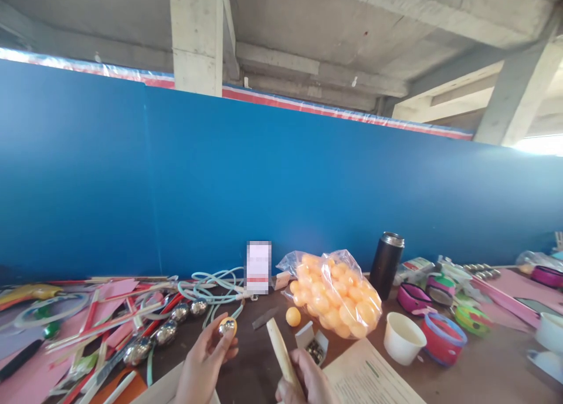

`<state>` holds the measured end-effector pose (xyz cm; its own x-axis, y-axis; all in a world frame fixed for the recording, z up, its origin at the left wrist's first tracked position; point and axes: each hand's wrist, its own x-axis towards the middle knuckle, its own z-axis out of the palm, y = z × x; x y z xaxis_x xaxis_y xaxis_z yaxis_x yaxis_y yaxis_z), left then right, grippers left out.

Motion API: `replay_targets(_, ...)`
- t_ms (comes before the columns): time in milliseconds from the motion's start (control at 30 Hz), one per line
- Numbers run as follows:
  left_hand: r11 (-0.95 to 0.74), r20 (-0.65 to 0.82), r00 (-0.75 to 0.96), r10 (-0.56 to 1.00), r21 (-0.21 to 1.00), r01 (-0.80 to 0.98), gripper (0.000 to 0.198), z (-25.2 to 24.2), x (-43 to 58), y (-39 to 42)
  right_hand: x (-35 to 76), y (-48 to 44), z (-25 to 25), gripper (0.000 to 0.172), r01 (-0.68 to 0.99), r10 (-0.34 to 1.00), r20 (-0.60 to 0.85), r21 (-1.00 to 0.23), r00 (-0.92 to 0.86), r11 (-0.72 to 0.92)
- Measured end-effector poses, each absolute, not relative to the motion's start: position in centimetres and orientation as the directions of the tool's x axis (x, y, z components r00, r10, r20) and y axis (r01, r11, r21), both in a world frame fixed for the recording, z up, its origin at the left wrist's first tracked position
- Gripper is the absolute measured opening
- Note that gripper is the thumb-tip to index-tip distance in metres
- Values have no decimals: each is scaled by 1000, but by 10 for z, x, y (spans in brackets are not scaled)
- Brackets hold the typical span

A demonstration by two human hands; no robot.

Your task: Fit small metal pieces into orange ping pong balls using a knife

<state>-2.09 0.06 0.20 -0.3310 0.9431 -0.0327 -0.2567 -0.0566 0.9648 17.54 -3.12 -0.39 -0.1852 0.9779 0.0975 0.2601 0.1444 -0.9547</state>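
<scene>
My left hand (206,357) is closed, pinching a small round ball (227,326) between thumb and fingers. The ball is orange at its edge and has a shiny metallic face. My right hand (308,380) wraps round a pale wooden stick (279,342), whose upper end points up and left. Between the hands and farther back lies a flat dark strip (265,318). A loose orange ping-pong ball (292,316) rests beyond the stick. Close to my right hand, a small open white box (323,340) holds small metal pieces too small to name.
Behind stands a clear bag of orange ping-pong balls (334,298), beside a black bottle (387,266). White cups (403,339) and coloured bands (444,336) are at right. Shiny metal balls (138,351), sticks and pale blue cord (211,287) crowd the left. A blue partition (285,187) closes the back.
</scene>
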Motion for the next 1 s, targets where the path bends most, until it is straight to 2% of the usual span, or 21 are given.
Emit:
replay_targets(133,-56,-3,-307,952,982,-181,68,0,-16,1,172,-37,3,40,184,958,156,-962,-241,203)
replay_targets(200,-51,8,-271,963,987,-154,68,0,-15,0,172,-38,2,45,180,950,158,-961,-268,210)
replay_targets(367,-43,16,-172,985,987,-152,66,0,-12,-4,174,-38,-2,43,252,943,179,-934,-281,253)
replay_targets(533,-62,32,-217,976,990,-130,64,-4,-10,-5,172,-39,2,49,132,948,156,-971,-279,198)
replay_targets(700,-60,40,-185,982,992,-107,65,-4,-12,-5,168,-39,-6,49,126,946,185,-966,-267,225)
replay_targets(833,-23,9,-143,990,995,-97,66,-1,-14,-5,167,-37,-10,47,85,961,131,-984,-243,156)
replay_targets(1000,-13,-7,-149,989,992,-129,68,-1,-15,-4,167,-36,-12,45,86,955,139,-982,-263,167)
